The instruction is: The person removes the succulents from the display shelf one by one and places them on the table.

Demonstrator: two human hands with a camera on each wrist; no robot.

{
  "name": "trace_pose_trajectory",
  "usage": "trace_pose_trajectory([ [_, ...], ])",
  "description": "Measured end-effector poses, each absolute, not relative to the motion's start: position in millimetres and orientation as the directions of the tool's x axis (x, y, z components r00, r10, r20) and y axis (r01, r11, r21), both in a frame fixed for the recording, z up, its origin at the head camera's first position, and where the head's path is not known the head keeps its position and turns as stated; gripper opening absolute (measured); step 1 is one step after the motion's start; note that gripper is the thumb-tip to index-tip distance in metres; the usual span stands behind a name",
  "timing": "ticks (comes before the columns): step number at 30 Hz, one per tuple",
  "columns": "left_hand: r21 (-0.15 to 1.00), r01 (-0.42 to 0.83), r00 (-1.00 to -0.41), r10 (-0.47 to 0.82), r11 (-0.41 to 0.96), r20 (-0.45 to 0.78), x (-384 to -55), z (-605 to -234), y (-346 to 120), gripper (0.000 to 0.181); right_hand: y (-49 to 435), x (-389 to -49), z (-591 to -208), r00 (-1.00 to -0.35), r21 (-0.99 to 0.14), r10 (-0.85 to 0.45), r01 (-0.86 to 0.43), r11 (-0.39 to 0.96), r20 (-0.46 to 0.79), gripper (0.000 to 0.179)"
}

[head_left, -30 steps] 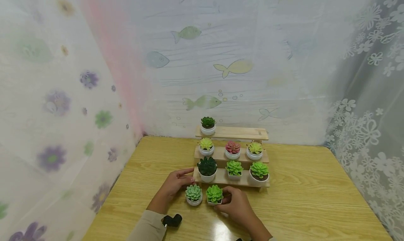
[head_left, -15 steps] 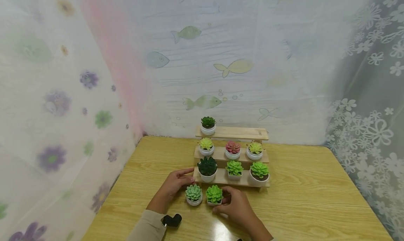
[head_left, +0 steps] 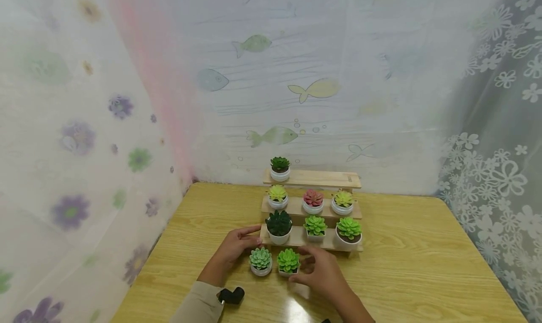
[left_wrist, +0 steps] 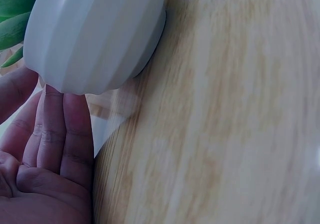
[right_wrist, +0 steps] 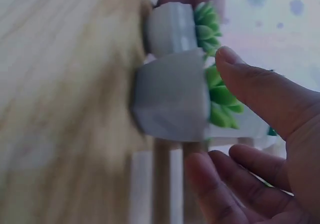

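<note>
Fingers of the right hand (head_left: pixel 319 272) stand apart, loosely bent and gripping nothing, just beside the bright green succulent (head_left: pixel 288 260), whose square white pot (right_wrist: pixel 170 96) rests upright on the wooden table (head_left: pixel 406 266) before the tiered stand (head_left: pixel 323 177). Extended fingers of the left hand (head_left: pixel 232 250) lie at the left end of the stand's lowest tier (head_left: pixel 297 237), near the pale green succulent (head_left: pixel 260 257), which sits in a round white pot (head_left: pixel 261 271) on the table, just left of the bright green one.
</note>
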State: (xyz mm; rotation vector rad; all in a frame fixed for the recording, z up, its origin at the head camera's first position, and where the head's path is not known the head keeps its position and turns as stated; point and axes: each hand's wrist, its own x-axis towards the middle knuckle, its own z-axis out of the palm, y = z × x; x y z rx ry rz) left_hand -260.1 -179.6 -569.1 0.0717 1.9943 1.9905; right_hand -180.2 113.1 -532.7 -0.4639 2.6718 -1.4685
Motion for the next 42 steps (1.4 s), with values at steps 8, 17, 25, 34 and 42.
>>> trace_pose_trajectory([
  [8, 0.981, -0.186, -0.951, 0.244, 0.045, -0.192, -259.2, -569.9, -182.2, 0.055, 112.5, -177.0, -504.0, -0.962, -0.856, -0.254, -0.215, 0.469, 0.103, 0.076],
  [17, 0.981, -0.186, -0.948, 0.252, 0.046, -0.192, -260.2, -570.0, -180.6, 0.055, 111.3, -178.1, -480.9, -0.965, -0.834, -0.190, -0.251, 0.491, 0.178, 0.066],
  [25, 0.983, -0.178, -0.948, 0.260, 0.050, -0.185, -260.0, -570.1, -180.3, 0.055, 105.7, -187.8, -459.8, -0.947, -0.763, -0.181, -0.322, 0.560, 0.267, 0.064],
  [34, 0.983, -0.176, -0.946, 0.269, 0.044, -0.181, -260.6, -573.7, -182.6, 0.056, 97.8, -204.0, -447.9, -0.931, -0.727, -0.162, -0.356, 0.587, 0.326, 0.060],
  [42, 0.983, -0.180, -0.945, 0.270, 0.037, -0.183, -261.3, -571.2, -181.4, 0.056, 94.4, -220.3, -434.8, -0.926, -0.716, -0.142, -0.362, 0.597, 0.349, 0.065],
])
